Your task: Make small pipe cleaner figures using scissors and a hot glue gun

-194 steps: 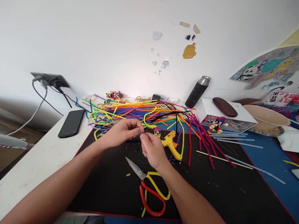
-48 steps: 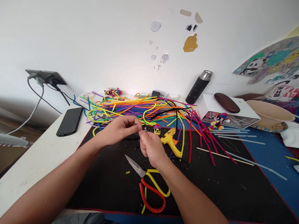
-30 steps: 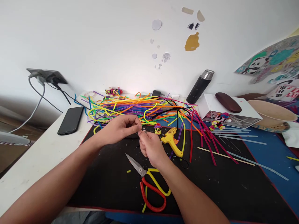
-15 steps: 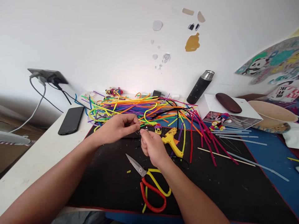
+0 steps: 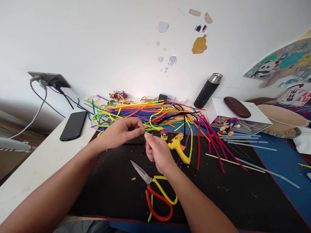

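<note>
My left hand (image 5: 125,130) is closed in a pinch, thumb against forefinger, at the far edge of the black mat (image 5: 109,181). My right hand (image 5: 159,152) is curled with its thumb on top, its tip close to the left fingertips. Whatever the fingers grip is too small or hidden to name. Just beyond the right hand is a small yellow face figure (image 5: 164,134) with a red and purple top. A yellow glue gun (image 5: 179,147) lies to its right. Nearer me, scissors (image 5: 148,179) with red and yellow handles lie partly open.
A heap of coloured pipe cleaners (image 5: 138,111) spreads along the wall. A phone (image 5: 73,125) lies at left. At right are a black flask (image 5: 207,91), a white box (image 5: 239,118), a bowl (image 5: 284,116), clear glue sticks (image 5: 252,142) and a thin wooden stick (image 5: 234,162).
Both hands keep nearly the same pose. The small shiny bit visible at the right thumb earlier no longer shows. The camera view has shifted very slightly.
</note>
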